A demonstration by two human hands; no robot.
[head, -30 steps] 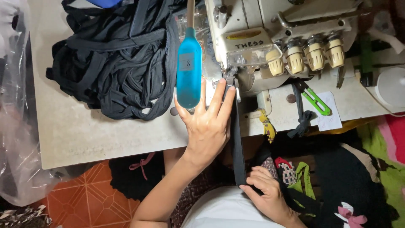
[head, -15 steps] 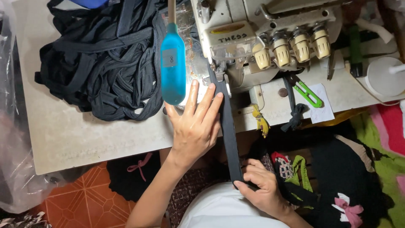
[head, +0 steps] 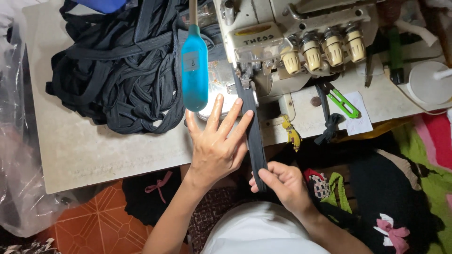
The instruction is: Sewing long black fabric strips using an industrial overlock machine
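Black fabric strip (head: 254, 136) — flat, taut, running from the sewing machine's foot over the table edge.

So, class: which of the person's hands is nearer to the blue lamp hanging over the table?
Left. The left hand lies flat on the table just below the blue lamp; the right hand pinches the black strip off the table's edge.

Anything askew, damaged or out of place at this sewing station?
Nothing looks damaged or spilled. The black strip runs straight from the sewing machine down to the right hand, with the left hand flat beside it. The pile of black strips is tangled and loose. A blue lamp hangs over the table.
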